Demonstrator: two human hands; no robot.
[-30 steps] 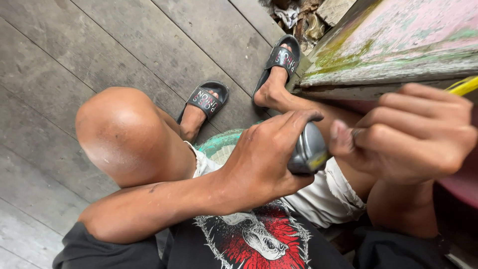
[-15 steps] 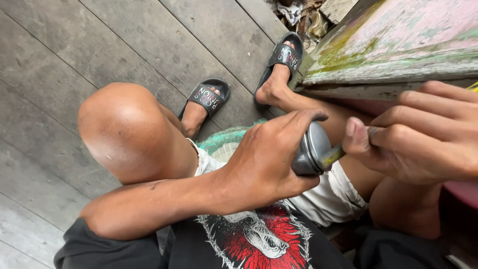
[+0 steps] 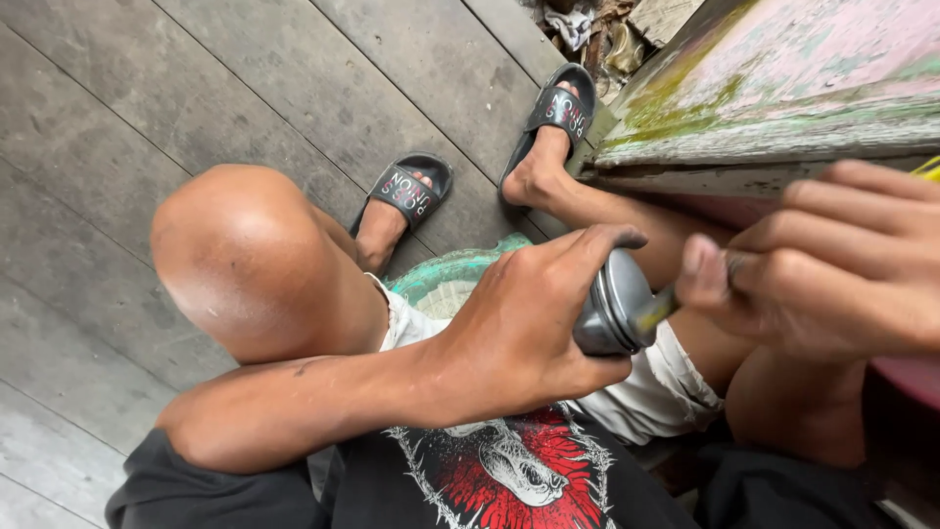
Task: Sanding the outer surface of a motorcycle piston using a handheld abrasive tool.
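- Hands are close together over the person's lap, in front of a bent knee (image 3: 250,260).
- The left hand (image 3: 529,323) is wrapped around a small round metal tin (image 3: 609,315). The fingers curl over the top of the tin and the thumb is under it. The fingertips look dark and dirty.
- The tin is tipped on its side, so its open end faces the right hand. It is up in the air, just above the white shorts (image 3: 636,392).
- The right hand (image 3: 832,269) is closed in a tight pinch on a thin stick tool (image 3: 654,313). The tip of the tool looks yellow-green and pokes into the tin.
- A bit of something yellow shows at the far right edge, behind the right hand. I cannot tell what it is.
- The person sits low on a green woven seat (image 3: 446,279), which peeks out between the legs.
- Both feet are in black slide sandals (image 3: 406,191) on a grey wooden plank floor (image 3: 147,88).
- An old board (image 3: 783,88) with worn pink and green paint is just beside the right leg.
- The black shirt (image 3: 509,480) has a red and white skull picture on it.
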